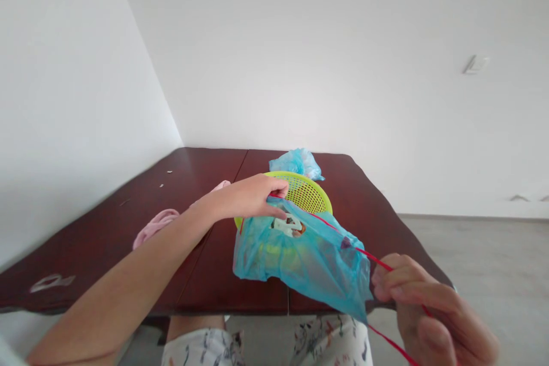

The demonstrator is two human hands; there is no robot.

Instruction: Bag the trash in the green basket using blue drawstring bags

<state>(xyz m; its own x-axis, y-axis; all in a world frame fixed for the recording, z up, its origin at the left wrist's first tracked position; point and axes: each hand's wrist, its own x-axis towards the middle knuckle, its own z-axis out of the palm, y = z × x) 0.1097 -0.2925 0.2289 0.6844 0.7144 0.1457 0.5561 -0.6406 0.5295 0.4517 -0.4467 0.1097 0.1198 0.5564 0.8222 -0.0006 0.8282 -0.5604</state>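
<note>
Blue plastic drawstring bag (317, 263), thin, crinkled and translucent, sagged across the near part of a round lime-green mesh basket (309, 193), whose colour showed through the film. The left hand (259, 197) pinched the bag's upper edge between thumb and curled fingers. The right hand (433, 306) gripped the narrow red drawstring (377, 260), stretched taut from the bag. Behind the basket lay a crumpled blue bag (295, 163); soft, folded pink cloth (156, 226) lay left on the glossy reddish-brown table (364, 211).
</note>
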